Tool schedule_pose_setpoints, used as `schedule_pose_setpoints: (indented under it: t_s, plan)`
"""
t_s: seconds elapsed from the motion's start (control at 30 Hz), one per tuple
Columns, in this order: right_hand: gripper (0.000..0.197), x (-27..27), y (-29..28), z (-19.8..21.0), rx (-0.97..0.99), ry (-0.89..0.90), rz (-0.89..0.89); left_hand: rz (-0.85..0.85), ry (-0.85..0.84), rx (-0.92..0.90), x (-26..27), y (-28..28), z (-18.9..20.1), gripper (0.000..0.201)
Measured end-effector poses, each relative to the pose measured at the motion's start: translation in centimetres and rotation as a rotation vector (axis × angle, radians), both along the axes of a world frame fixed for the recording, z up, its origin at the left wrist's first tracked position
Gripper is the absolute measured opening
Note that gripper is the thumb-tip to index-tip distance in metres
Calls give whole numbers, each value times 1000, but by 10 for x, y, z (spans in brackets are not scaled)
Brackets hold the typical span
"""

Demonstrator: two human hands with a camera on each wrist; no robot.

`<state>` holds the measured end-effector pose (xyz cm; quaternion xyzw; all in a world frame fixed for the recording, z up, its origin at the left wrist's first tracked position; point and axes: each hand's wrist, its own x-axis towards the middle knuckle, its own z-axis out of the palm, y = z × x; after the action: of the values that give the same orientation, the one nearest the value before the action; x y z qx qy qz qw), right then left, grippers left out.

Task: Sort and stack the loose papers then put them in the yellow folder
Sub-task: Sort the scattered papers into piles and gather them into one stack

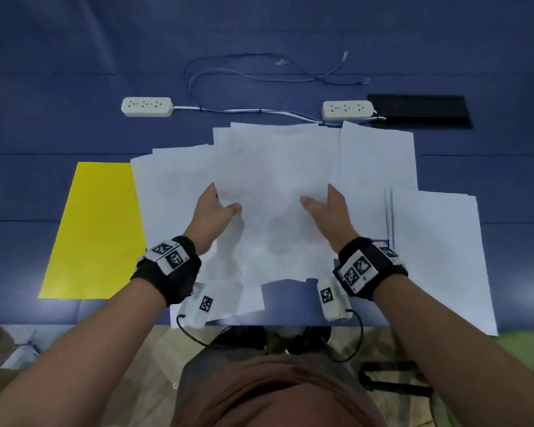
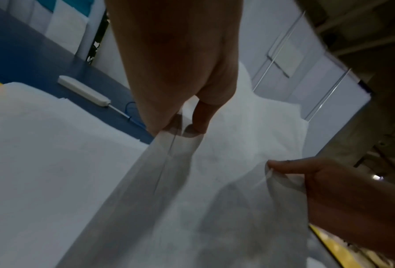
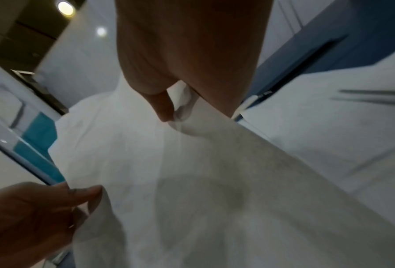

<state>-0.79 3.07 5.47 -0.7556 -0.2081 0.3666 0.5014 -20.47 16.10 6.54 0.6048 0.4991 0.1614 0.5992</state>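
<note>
left hand (image 1: pixel 214 212) pinches paper stack (image 1: pixel 275 192) | right hand (image 1: pixel 330 211) pinches it too

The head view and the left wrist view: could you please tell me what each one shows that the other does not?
Only the head view shows the whole yellow folder lying left of the spread papers, a second power strip and the black panel. Only the left wrist view shows the left hand's fingers pinching the sheet's edge from below. Both show the left hand, the right hand, the held sheets and the left power strip.
</note>
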Motion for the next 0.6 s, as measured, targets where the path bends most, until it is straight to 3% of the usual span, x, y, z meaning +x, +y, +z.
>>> schedule_pose_setpoints:
  t_s: [0.17,0.27,0.47,0.6]
  plan:
    - [29,18,-12,40,266,-91,-85,90,-220,41,22,-14,40,40]
    - [34,23,-24,53,355,-89,-92,124,-265,80,29,-28,46,39]
    - [30,19,-44,30,152,27,-43,116,-187,45,29,-58,28,32]
    - [29,15,-54,32,180,57,-70,123,-197,23,29,-63,28,27]
